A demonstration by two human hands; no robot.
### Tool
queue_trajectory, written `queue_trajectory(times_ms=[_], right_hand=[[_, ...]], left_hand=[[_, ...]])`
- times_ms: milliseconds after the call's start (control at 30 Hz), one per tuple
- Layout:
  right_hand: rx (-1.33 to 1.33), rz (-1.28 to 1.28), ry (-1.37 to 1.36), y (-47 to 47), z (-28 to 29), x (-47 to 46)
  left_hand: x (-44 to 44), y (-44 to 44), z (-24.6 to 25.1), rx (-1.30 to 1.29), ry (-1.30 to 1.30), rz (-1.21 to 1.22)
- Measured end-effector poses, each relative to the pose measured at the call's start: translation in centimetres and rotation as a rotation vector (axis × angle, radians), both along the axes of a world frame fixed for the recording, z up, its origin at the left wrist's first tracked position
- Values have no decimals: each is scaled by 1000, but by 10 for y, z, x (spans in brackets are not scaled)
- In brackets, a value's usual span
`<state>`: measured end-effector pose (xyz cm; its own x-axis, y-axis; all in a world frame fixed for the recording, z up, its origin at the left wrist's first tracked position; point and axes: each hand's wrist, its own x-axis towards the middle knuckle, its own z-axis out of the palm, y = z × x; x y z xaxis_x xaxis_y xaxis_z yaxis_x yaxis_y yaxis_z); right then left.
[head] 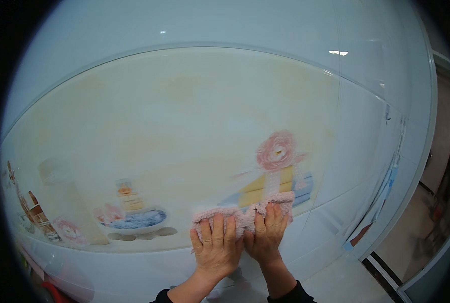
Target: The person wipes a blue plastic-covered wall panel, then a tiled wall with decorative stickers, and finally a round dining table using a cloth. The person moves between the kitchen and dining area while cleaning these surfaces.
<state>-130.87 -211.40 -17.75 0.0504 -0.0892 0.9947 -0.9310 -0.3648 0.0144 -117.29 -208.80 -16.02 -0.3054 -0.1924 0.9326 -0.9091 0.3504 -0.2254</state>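
Both of my hands press a pink terry cloth [244, 217] flat against a glossy printed wall tile [194, 113]. My left hand [217, 246] lies on the cloth's left part with its fingers spread. On the right part rests my right hand [268, 235], its fingers closer together and its thumb near the left hand. Just above the cloth, the tile's print shows a pink flower [277, 150] over folded yellow and blue towels [270, 183]. Further left in the print are a bottle [130, 197] and a dish of blue grains [139, 220].
Plain white wall tiles [217, 22] surround the printed one. To the right, a towel [376, 208] hangs by the corner, beside a door frame [431, 125] and a doorway with a dark threshold [384, 276]. A red object [54, 291] sits at the lower left.
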Motion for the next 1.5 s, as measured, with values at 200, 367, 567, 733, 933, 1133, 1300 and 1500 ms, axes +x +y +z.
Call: queue_trajectory(times_ms=[200, 367, 567, 733, 933, 1133, 1300, 1500], right_hand=[[51, 3, -75, -5, 4, -42], [128, -38, -117, -10, 7, -102], [150, -26, -168, -24, 2, -164], [-26, -41, -82, -39, -9, -195], [-28, 1, -85, -34, -9, -186], [34, 74, -39, -12, 9, -178], [58, 63, 33, 11, 31, -167], [244, 31, 93, 48, 68, -119]], left_hand=[[-43, -7, 3, 14, -1, -19], [-105, -17, 6, -10, -20, -16], [-172, -31, 7, -43, -38, 22], [-200, -32, 12, -74, -12, 9], [-193, -33, 10, -96, -4, 47], [-186, -13, 31, -25, 24, 67], [-176, 10, 46, 8, 65, 47], [-127, 33, 66, 95, 130, -18]])
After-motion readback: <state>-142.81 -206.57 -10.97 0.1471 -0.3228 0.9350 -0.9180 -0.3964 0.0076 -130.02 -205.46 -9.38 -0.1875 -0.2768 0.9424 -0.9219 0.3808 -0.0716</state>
